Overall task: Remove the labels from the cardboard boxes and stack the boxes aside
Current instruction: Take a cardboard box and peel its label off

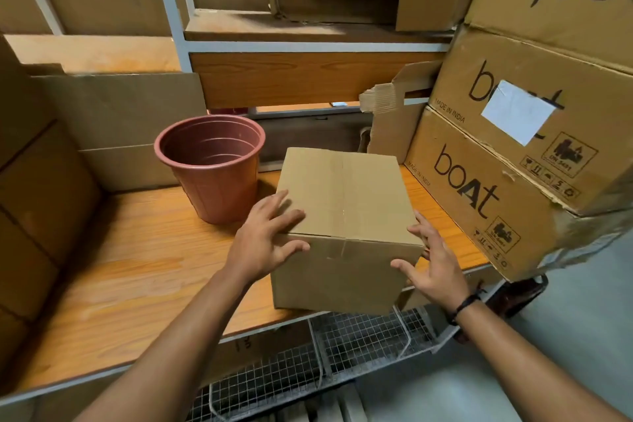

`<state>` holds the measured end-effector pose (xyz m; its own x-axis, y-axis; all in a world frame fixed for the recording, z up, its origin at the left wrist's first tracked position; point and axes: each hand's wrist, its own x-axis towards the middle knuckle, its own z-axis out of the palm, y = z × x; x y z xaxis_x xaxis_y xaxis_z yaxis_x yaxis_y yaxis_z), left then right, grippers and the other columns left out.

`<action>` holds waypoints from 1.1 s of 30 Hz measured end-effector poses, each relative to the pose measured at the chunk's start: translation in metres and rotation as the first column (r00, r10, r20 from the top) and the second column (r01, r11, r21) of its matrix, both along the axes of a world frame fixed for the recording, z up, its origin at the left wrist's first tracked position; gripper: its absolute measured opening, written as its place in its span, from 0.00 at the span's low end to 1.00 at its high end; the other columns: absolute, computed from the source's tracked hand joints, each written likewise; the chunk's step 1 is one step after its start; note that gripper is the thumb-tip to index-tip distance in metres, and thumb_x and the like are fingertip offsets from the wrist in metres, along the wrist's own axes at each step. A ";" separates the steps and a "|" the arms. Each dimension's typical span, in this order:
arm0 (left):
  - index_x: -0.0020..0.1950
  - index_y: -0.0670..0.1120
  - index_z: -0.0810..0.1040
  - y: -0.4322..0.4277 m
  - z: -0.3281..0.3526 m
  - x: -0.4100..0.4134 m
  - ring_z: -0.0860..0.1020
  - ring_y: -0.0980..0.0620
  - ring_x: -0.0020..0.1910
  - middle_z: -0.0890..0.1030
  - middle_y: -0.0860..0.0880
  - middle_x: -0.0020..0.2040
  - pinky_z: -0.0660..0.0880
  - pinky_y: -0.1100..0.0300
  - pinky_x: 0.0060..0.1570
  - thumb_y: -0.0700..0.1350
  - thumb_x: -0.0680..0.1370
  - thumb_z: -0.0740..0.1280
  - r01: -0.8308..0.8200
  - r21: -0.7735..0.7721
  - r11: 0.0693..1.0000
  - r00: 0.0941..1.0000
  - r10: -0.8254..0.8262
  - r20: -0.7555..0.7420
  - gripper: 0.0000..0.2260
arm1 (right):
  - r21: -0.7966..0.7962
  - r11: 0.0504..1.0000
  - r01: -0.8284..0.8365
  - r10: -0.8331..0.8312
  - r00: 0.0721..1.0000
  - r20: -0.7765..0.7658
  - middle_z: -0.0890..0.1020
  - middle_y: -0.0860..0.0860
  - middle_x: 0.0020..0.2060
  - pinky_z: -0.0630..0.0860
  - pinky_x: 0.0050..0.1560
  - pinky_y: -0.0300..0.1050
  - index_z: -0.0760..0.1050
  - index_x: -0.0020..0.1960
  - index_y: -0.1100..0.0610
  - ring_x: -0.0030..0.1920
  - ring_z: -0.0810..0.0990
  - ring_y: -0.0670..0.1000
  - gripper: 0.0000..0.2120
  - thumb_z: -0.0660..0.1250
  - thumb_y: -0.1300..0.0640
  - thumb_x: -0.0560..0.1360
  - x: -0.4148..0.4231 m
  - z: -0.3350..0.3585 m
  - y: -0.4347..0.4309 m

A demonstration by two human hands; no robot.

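Note:
A plain cardboard box [346, 202] stands on the wooden table [137, 267], its front bottom edge reaching the table's front rim. No label shows on its top or front face. My left hand [267, 243] lies on the box's front left top edge, fingers spread over the top and thumb on the front face. My right hand [431, 260] is spread at the front right corner, thumb over the front face, fingers along the right side; I cannot tell if it touches. A white label [517, 111] sticks on a "boat" box [555, 134] at the right.
A brown plastic bucket [214, 164] stands just left of the box. Printed "boat" boxes [479, 202] are stacked at the right, plain cardboard boxes [41, 202] at the left. A metal shelf frame [171, 10] rises behind. Wire mesh baskets [342, 346] hang under the table.

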<state>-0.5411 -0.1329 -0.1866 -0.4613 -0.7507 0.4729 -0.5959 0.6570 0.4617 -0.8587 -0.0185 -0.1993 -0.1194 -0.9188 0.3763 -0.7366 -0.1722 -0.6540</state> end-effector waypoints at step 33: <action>0.75 0.70 0.40 0.050 -0.015 -0.081 0.31 0.43 0.75 0.21 0.50 0.72 0.47 0.37 0.71 0.83 0.52 0.61 -0.005 0.473 0.881 0.990 0.072 -0.123 0.57 | 0.342 0.898 0.276 -0.267 0.961 -0.074 0.62 0.53 0.75 0.61 0.72 0.58 0.67 0.71 0.37 0.75 0.60 0.56 0.30 0.67 0.33 0.70 -0.032 0.078 -0.116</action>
<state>-0.6217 -0.0830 -0.2015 -0.3855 -0.9156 0.1143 -0.5276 0.3204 0.7867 -0.8906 -0.1349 -0.1214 -0.3779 -0.9247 0.0466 -0.7389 0.2708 -0.6170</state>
